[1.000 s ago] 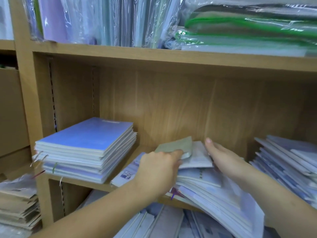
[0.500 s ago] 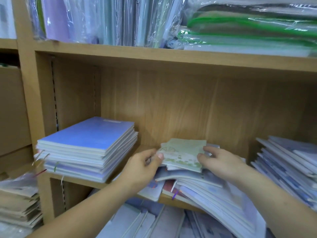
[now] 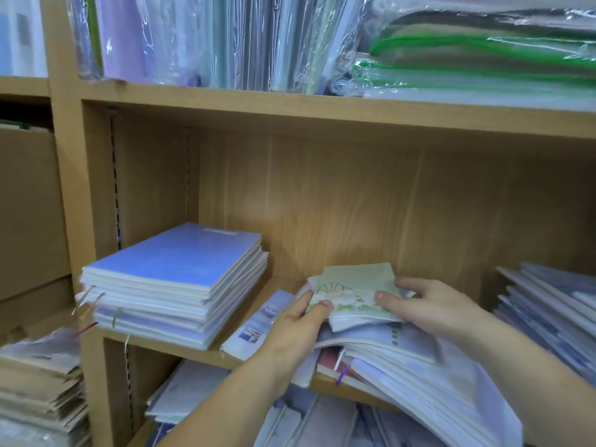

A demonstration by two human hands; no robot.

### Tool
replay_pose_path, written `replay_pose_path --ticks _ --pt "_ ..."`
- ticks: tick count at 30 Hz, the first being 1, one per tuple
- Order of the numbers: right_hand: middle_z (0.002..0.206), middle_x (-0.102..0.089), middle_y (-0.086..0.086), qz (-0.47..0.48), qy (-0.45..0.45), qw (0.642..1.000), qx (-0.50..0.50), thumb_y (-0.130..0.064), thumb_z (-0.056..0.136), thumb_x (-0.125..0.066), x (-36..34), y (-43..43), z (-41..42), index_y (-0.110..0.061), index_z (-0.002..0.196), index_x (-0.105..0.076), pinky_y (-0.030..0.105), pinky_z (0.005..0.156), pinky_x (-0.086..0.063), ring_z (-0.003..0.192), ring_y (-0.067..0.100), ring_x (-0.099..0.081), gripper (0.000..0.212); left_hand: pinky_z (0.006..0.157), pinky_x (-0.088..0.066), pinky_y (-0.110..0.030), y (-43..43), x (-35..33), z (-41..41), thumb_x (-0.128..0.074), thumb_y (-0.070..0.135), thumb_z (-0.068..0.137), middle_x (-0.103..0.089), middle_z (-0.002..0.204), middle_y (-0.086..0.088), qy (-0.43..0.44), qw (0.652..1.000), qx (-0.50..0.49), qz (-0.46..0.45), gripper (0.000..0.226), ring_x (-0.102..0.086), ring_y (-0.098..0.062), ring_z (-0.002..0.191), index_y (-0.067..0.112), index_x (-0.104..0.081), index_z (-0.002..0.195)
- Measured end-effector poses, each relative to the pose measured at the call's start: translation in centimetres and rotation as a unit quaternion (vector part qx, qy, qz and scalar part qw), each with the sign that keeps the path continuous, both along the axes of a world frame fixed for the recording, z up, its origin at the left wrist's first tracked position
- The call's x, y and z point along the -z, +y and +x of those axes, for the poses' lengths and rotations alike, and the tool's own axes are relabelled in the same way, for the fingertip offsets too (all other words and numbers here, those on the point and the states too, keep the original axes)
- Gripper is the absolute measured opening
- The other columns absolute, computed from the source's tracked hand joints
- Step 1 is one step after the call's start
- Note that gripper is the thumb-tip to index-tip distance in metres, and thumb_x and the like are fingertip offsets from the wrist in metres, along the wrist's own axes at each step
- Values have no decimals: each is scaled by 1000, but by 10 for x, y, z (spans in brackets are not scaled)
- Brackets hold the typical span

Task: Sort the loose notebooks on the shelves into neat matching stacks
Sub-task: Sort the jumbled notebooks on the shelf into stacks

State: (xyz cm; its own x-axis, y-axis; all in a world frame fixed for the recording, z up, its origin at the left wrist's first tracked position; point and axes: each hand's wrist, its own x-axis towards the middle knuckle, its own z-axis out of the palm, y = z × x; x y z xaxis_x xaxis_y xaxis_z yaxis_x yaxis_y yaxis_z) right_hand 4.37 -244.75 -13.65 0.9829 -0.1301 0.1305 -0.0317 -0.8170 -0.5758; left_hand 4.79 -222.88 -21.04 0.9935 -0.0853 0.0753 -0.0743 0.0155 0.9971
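A small pale green notebook with a wheel drawing lies on top of the messy middle pile on the wooden shelf. My left hand pinches its left edge with thumb and fingers. My right hand grips its right edge, thumb on the cover. The pile under it slants over the shelf's front edge. A neat stack of blue notebooks stands at the shelf's left. A white and blue notebook lies loose between the stack and the pile.
A fanned stack of pale notebooks fills the right end of the shelf. Plastic-wrapped folders and green-edged pouches fill the shelf above. More notebooks lie on the shelf below, and brownish booklets are piled at the lower left.
The green notebook was lifted out of the pile and turned face up. My left hand moved from on top of it to its left edge; my right hand closed on its right edge.
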Motion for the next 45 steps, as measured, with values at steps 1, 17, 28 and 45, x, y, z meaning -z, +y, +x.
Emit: replay_pose_path --ticks 1,17,28,45 --pt "116 -70 -17 5 -8 1000 0 -71 76 -68 1 1 -1 -39 128 -66 29 97 -48 109 11 -65 62 93 -50 -18 0 -2 -2 -60 43 99 -69 115 29 12 1000 -1 1 24 -64 8 102 46 -64 123" --pt "107 -56 -16 25 -25 998 -47 -42 94 -66 -4 5 -39 -22 153 -40 5 70 -45 91 0 -60 68 78 -51 -24 18 -17 -4 -41 77 92 -72 67 14 -41 956 -15 291 51 -72 -13 82 39 -75 88" --pt "58 -50 1 115 38 992 17 -58 81 -73 -11 14 -34 -33 121 -59 18 44 -31 39 16 -42 49 63 -54 -29 36 -32 26 -66 17 87 -68 94 -12 110 988 -88 69 38 -67 -28 80 -1 -63 121" --pt "123 -56 -5 40 -9 999 -8 -56 86 -71 -12 19 -60 -24 123 -58 22 75 -35 98 12 -49 50 80 -61 -36 64 -85 -38 -40 3 102 -74 106 1 -203 959 -195 -12 33 -71 -18 96 23 -60 118"
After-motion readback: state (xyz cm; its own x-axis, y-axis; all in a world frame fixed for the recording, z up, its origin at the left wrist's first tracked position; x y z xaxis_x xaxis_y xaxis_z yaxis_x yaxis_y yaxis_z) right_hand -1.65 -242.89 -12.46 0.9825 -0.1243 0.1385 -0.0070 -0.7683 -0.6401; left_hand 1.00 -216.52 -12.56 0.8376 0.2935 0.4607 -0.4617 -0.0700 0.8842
